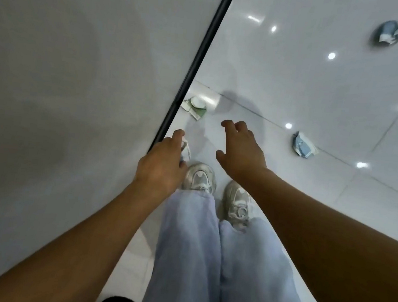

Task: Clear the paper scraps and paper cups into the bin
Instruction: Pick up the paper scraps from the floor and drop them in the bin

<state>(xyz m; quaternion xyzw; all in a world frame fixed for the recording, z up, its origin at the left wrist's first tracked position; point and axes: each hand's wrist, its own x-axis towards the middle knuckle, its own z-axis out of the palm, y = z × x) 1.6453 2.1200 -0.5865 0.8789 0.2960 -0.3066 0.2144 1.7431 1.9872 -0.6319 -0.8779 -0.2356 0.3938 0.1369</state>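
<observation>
— What are the fingers doing?

— The left hand (160, 162) has its fingers curled round a crumpled paper scrap (186, 149), white with some print, which sticks out past the knuckles. The right hand (241, 148) holds nothing: fingers spread and loosely bent, thumb out to the side, palm down over the floor.

— Where is the rest of the litter?

— A crushed green-and-white paper cup (196, 106) lies on the floor just ahead of both hands, close beside the black edge (198, 61) of the white table (65, 73). A crushed blue-and-white cup (304, 145) lies to the right of the right hand, well apart from it. Another blue one (386, 32) sits far off at the upper right (a fourth bit shows at the right border, too cropped to name).

— Anything in the way?

— The table edge runs diagonally right along the left hand. Below the hands are the person's own pale shoes (201, 177) and light trousers (206, 251). The glossy tiled floor (300, 75) lies open to the right, between the cups.
</observation>
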